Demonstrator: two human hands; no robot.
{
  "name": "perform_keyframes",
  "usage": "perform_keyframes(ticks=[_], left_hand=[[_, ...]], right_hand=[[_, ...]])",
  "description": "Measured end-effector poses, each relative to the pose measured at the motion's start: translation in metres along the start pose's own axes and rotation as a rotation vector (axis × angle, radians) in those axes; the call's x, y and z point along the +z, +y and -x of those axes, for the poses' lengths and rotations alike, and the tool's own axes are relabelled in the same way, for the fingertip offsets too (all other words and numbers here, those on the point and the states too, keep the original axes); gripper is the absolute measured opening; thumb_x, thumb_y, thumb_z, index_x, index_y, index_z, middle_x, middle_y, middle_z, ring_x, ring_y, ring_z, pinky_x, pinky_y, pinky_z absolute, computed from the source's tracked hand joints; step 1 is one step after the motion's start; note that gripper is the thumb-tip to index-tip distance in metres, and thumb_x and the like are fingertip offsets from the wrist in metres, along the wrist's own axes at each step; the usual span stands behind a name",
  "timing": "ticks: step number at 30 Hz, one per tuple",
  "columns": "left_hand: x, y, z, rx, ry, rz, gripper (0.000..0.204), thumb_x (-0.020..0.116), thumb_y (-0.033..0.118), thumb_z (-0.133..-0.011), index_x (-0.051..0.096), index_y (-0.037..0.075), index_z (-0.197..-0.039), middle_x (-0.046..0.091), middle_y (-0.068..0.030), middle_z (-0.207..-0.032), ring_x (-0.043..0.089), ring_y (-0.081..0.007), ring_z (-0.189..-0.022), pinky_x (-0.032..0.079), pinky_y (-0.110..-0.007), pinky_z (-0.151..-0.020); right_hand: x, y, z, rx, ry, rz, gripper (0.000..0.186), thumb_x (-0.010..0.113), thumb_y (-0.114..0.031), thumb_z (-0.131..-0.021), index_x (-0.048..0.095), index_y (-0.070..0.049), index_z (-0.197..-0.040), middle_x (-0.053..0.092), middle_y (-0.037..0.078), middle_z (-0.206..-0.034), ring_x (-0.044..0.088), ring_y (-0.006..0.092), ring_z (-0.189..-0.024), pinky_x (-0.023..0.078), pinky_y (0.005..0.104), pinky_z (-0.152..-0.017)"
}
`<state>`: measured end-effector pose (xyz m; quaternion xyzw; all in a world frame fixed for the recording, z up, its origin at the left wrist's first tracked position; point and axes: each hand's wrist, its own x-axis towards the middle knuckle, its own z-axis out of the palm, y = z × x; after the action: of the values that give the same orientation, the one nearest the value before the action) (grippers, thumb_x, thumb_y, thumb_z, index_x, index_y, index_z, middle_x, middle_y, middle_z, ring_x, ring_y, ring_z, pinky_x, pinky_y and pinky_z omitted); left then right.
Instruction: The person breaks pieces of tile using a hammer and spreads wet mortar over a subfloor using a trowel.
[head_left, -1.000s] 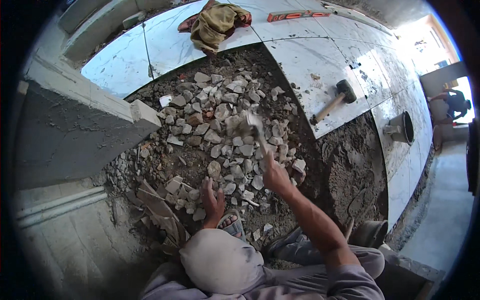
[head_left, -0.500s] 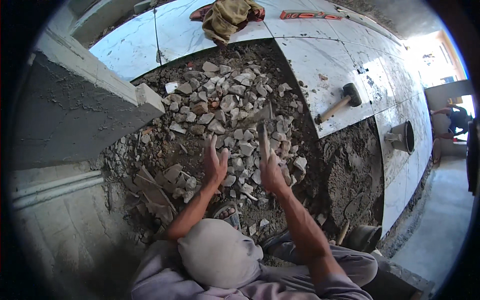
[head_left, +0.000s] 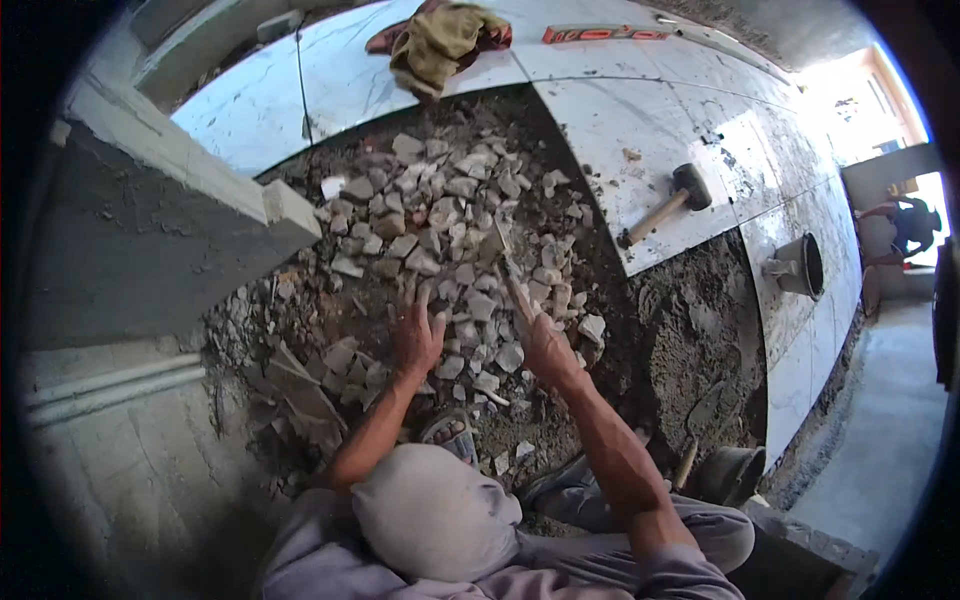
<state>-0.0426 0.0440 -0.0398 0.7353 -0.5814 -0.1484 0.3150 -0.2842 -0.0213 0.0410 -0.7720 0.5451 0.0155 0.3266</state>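
Fingers of the right hand (head_left: 552, 352) are wrapped around a slim wooden-handled tool with a metal head (head_left: 517, 292), slanting over a bed of broken grey stones (head_left: 482, 305). To its left, the left hand (head_left: 418, 335) is loosely open, fingers extended, with nothing visible in its grasp; whether it touches the stones cannot be told. Dark wet mortar (head_left: 690, 330) spreads to the right, a wooden-handled trowel (head_left: 687, 464) at its near end. Beyond, a black-headed mallet with a wooden handle (head_left: 660, 216) and a bunched olive-brown cloth (head_left: 435, 48) lie on white veined tiles (head_left: 590, 115), near an orange spirit level (head_left: 606, 34).
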Motion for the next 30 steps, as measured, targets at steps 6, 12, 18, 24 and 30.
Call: perform_keyframes(ticks=[6,12,18,24,30], left_hand=[[-0.010,-0.015,0.004,0.008,-0.086,-0.253,0.062,0.055,0.034,-0.090,0.028,0.009,-0.141,0.021,-0.0176,-0.147,0.023,-0.0411,-0.134,0.017,-0.059,-0.108],[0.006,-0.003,-0.004,0.007,-0.065,-0.200,0.068,0.055,0.037,-0.090,0.025,0.009,-0.143,0.021,-0.0183,-0.148,0.021,-0.0407,-0.135,0.015,-0.058,-0.108],[0.000,-0.016,0.000,-0.031,-0.071,-0.262,0.068,0.051,0.036,-0.092,0.018,0.008,-0.145,0.015,-0.0189,-0.150,0.015,-0.0396,-0.138,0.010,-0.057,-0.110],[-0.002,-0.012,-0.003,-0.024,-0.080,-0.295,0.067,0.050,0.037,-0.092,0.021,0.006,-0.143,0.021,-0.0218,-0.147,0.020,-0.0417,-0.135,0.015,-0.058,-0.108],[0.016,-0.006,-0.011,0.022,-0.030,-0.256,0.065,0.052,0.036,-0.091,0.024,0.007,-0.143,0.021,-0.0216,-0.147,0.022,-0.0423,-0.134,0.018,-0.060,-0.106]], right_hand=[[-0.063,-0.084,0.009,0.080,0.212,-0.354,0.033,0.048,-0.028,-0.093,0.040,-0.002,-0.111,0.060,0.028,-0.083,0.061,0.0429,-0.074,0.045,0.0486,-0.061],[-0.012,-0.014,-0.015,0.090,0.138,-0.142,0.038,0.049,-0.027,-0.092,0.038,0.003,-0.113,0.061,0.029,-0.083,0.061,0.0442,-0.076,0.047,0.0485,-0.061],[-0.068,-0.050,-0.056,0.084,0.243,-0.247,0.032,0.046,-0.029,-0.094,0.036,-0.001,-0.107,0.059,0.025,-0.073,0.060,0.0454,-0.067,0.044,0.0514,-0.056],[-0.074,-0.069,-0.085,-0.101,0.581,-0.332,0.024,0.044,-0.022,-0.095,0.034,-0.002,-0.104,0.057,0.028,-0.071,0.061,0.0453,-0.067,0.044,0.0496,-0.053],[-0.073,0.001,-0.147,-0.152,0.057,0.165,0.026,0.047,-0.023,-0.093,0.037,0.001,-0.099,0.060,0.029,-0.078,0.061,0.0438,-0.069,0.045,0.0492,-0.058]])
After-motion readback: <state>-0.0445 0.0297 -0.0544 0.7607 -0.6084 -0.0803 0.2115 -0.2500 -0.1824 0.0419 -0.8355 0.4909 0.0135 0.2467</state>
